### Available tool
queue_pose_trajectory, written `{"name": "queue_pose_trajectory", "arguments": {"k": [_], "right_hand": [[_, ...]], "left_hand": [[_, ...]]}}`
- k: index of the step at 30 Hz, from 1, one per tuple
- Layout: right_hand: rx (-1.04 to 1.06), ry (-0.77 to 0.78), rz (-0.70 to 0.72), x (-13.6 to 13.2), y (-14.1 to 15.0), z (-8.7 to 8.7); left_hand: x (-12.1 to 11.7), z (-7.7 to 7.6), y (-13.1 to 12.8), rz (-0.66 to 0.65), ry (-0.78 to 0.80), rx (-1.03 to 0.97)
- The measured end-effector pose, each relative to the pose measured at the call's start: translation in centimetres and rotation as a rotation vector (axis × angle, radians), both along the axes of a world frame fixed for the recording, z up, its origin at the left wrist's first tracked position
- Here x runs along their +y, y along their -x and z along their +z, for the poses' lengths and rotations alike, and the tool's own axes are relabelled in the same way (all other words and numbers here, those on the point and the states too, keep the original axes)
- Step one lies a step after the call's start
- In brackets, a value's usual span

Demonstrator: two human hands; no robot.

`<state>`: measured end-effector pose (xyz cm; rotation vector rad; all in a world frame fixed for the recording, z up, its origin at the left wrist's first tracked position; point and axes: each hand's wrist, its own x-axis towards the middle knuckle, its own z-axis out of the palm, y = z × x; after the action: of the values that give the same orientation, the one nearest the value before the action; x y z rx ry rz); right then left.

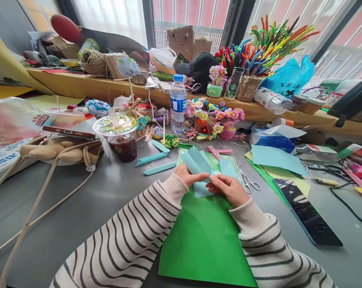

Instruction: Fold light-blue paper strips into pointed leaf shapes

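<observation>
My left hand (187,176) pinches a light-blue piece of folded paper (196,161) between thumb and fingers. My right hand (230,190) closes on the same paper's near right edge, its thumb and fingertips meeting close to the left thumb. More light-blue paper (202,190) shows just below the fingertips, and another piece (227,167) lies behind the right hand. Under both hands is a glossy green sheet (208,244). Small scissors (249,182) rest right of my right hand. Folded light-blue strips (159,168) lie to the left on the grey table (121,204).
A lidded cup of dark drink (122,146) and a water bottle (177,106) stand beyond the hands. On the right lie a phone (307,214) and a light-blue sheet (278,160). A bag with cord straps (61,150) sits left. Crafts crowd the wooden ledge (153,94).
</observation>
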<state>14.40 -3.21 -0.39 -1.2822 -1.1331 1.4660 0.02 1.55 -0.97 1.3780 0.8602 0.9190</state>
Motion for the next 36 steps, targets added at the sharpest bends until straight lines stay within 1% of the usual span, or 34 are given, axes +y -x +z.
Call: {"name": "queue_pose_trajectory", "arguments": {"k": [5,8,11,15,20,27,33,36], "right_hand": [[0.031,0.0,-0.014,-0.07,0.06,0.06],[0.052,-0.006,-0.007,-0.06,-0.07,-0.12],[0.07,-0.009,0.013,-0.05,-0.25,-0.34],[0.062,-0.006,0.024,0.0,-0.31,-0.33],[0.05,0.012,-0.002,0.08,-0.15,-0.09],[0.067,-0.009,0.001,0.02,-0.14,-0.25],[0.036,-0.015,0.01,0.01,-0.15,-0.17],[-0.028,-0.052,0.003,-0.03,0.03,-0.11]], "left_hand": [[-0.12,0.12,-0.14,0.047,0.031,-0.076],[-0.21,0.3,-0.14,0.079,0.064,-0.087],[-0.22,0.41,-0.11,0.075,0.079,-0.077],[-0.14,0.38,-0.08,0.068,0.059,-0.062],[-0.13,0.3,-0.05,0.028,0.057,-0.039],[-0.25,0.32,-0.23,0.065,0.082,-0.077],[-0.25,0.58,-0.19,0.078,0.093,-0.082],[-0.27,0.61,-0.16,0.047,0.095,-0.049]]}}
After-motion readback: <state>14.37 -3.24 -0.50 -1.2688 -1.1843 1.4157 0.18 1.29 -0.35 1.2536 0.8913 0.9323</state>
